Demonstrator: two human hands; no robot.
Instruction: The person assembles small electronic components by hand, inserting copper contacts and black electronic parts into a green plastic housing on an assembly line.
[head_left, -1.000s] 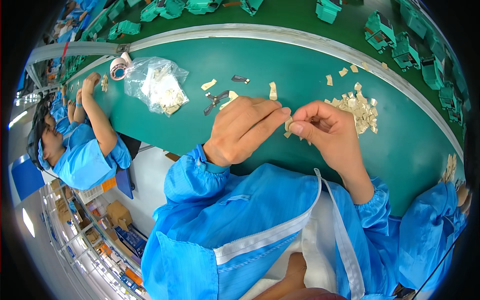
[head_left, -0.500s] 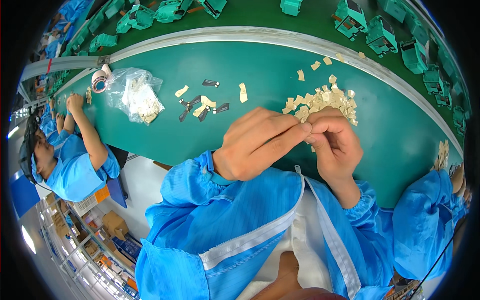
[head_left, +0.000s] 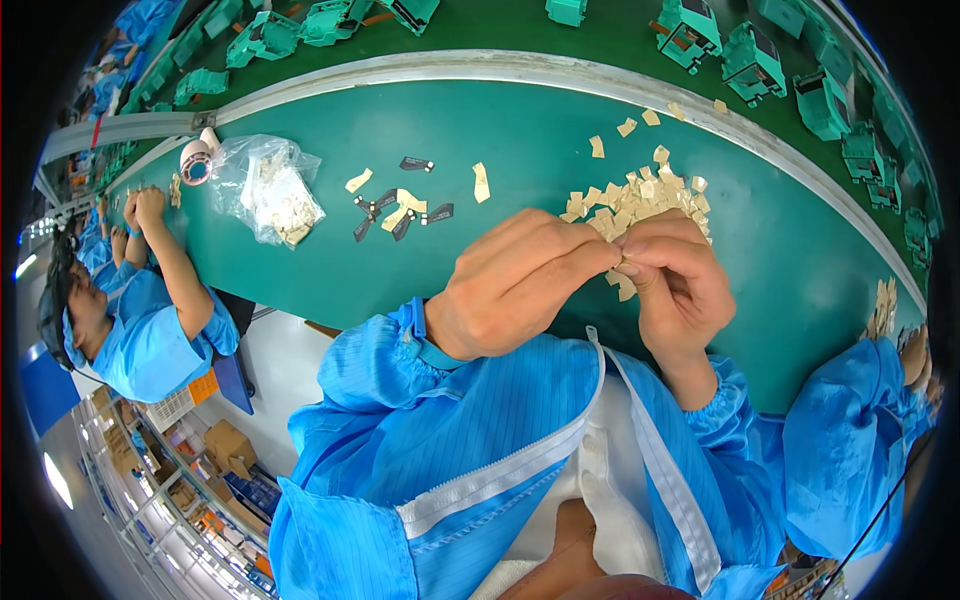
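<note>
Rightward along the green tabletop point(head_left: 360, 280), the left hand point(head_left: 525, 285) and right hand point(head_left: 685, 285) have shifted since a second ago, and their fingertips now meet at the near side of a pile of cream-coloured tabs point(head_left: 645, 200), which they partly cover. Both hands bend their fingers inward to this meeting point; the fingers hide what lies between, so one cannot tell how tightly either pinch is closed or whether it has hold of a tab. A few loose tabs lie beyond the pile, toward the pale rail point(head_left: 480, 68). Farther left, dark flared pieces point(head_left: 437, 213) lie in and around a small cluster with more cream ones. Beyond that sit a clear plastic bag point(head_left: 262, 185) with cream contents and, just beside it, a tape roll point(head_left: 197, 165)
</note>
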